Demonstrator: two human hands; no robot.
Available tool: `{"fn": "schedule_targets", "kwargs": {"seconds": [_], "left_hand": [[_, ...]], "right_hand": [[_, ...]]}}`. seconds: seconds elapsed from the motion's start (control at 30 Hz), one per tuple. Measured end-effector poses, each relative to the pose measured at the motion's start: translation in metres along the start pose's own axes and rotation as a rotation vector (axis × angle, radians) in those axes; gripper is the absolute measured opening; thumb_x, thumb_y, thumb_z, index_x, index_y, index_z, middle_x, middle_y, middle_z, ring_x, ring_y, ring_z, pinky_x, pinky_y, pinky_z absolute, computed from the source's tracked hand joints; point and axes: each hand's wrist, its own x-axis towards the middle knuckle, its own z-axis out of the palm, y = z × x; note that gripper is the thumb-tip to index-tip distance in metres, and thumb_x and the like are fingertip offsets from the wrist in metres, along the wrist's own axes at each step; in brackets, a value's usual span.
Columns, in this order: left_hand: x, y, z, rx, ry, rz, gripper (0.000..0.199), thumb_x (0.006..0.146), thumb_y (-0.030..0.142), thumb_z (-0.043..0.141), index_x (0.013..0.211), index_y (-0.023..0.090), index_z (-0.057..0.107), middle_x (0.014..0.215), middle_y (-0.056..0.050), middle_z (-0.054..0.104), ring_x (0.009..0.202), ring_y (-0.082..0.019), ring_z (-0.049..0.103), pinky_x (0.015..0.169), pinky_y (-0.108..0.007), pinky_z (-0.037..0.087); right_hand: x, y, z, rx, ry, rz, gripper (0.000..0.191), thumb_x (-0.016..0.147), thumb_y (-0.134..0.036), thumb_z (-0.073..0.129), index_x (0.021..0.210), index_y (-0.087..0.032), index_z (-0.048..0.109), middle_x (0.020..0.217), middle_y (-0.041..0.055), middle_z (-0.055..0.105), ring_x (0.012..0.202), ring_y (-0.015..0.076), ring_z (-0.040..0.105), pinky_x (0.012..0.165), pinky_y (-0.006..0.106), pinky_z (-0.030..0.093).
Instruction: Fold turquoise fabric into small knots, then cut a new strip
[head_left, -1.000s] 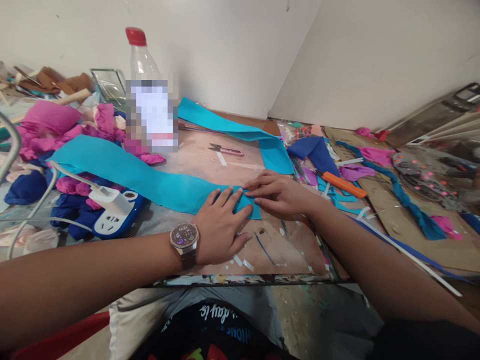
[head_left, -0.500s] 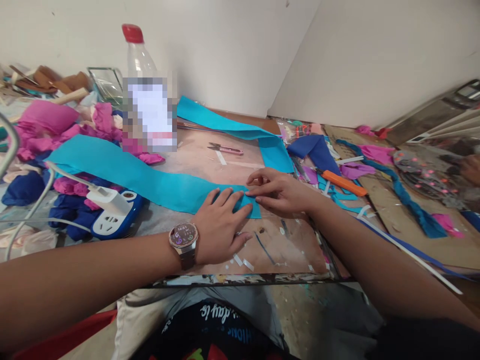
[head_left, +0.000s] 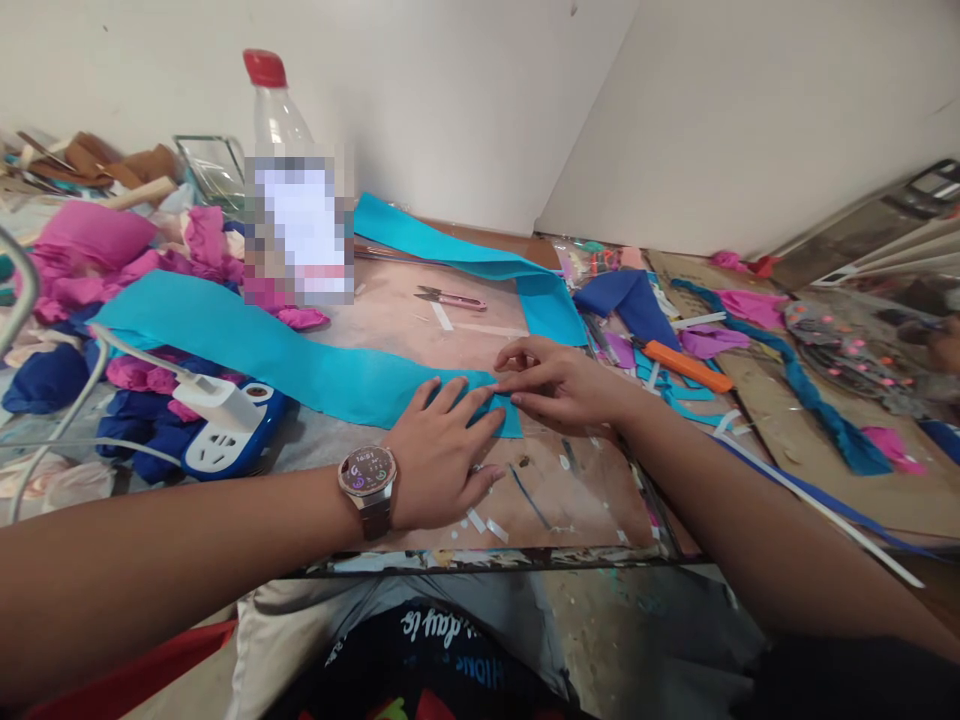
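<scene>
A long turquoise fabric strip (head_left: 300, 360) lies across the work surface, its right end under my hands. My left hand (head_left: 446, 450), with a watch at the wrist, rests flat on that end with the fingers spread. At the strip's right edge my right hand (head_left: 566, 385) has thumb and index finger drawn together, their tips touching the fabric; whatever is between them is too small to make out. Behind my hands lies a pair of pink-handled thread snips (head_left: 454, 299). A second turquoise strip (head_left: 450, 245) runs along the back, folded at its right end.
To the left, a power strip (head_left: 225, 435) with a white charger (head_left: 225, 400) sits among pink and blue fabric bundles (head_left: 97, 240). A red-capped bottle (head_left: 277, 110) stands behind a blurred phone-like screen (head_left: 304, 225). On the right are an orange cutter (head_left: 686, 365) and scattered scraps.
Very little differs. Both hands keep their places on the turquoise strip, with only a slight shift of my right fingertips.
</scene>
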Motion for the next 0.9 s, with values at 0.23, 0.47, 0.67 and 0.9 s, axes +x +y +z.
{"fn": "schedule_targets", "kwargs": {"seconds": [0.23, 0.47, 0.67, 0.9], "left_hand": [[0.0006, -0.0002, 0.0005, 0.005, 0.009, -0.001, 0.056, 0.100, 0.052, 0.050, 0.146, 0.022, 0.053, 0.160, -0.013, 0.048, 0.145, -0.040, 0.040, 0.119, -0.064, 0.030], [0.0010, -0.0002, 0.0006, 0.004, 0.018, -0.002, 0.054, 0.100, 0.052, 0.050, 0.144, 0.022, 0.055, 0.157, -0.014, 0.051, 0.142, -0.039, 0.044, 0.118, -0.062, 0.031], [0.0009, -0.0007, 0.0008, 0.006, 0.021, 0.001, 0.054, 0.100, 0.053, 0.049, 0.143, 0.022, 0.055, 0.157, -0.014, 0.051, 0.141, -0.039, 0.044, 0.117, -0.063, 0.031], [0.0006, -0.0003, -0.0001, 0.002, 0.011, -0.004, 0.053, 0.100, 0.053, 0.049, 0.143, 0.022, 0.055, 0.157, -0.014, 0.050, 0.143, -0.038, 0.043, 0.118, -0.062, 0.031]], "right_hand": [[-0.0005, 0.0006, 0.0006, 0.005, 0.008, -0.007, 0.028, 0.099, -0.036, 0.066, 0.123, -0.033, 0.079, 0.122, 0.0104, 0.066, 0.109, 0.0235, 0.064, 0.094, 0.041, 0.054], [0.0011, 0.0006, 0.0035, 0.044, 0.046, -0.019, 0.027, 0.099, -0.034, 0.065, 0.122, -0.032, 0.079, 0.118, 0.0100, 0.068, 0.107, 0.0226, 0.067, 0.093, 0.040, 0.057], [0.0017, 0.0003, 0.0022, 0.077, 0.072, -0.007, 0.024, 0.099, -0.029, 0.064, 0.116, -0.030, 0.081, 0.114, 0.0096, 0.070, 0.103, 0.0220, 0.070, 0.088, 0.039, 0.060], [0.0017, -0.0009, 0.0035, 0.055, 0.057, -0.015, 0.028, 0.098, -0.027, 0.065, 0.121, -0.031, 0.080, 0.113, 0.0093, 0.070, 0.106, 0.0226, 0.069, 0.089, 0.039, 0.059]]}}
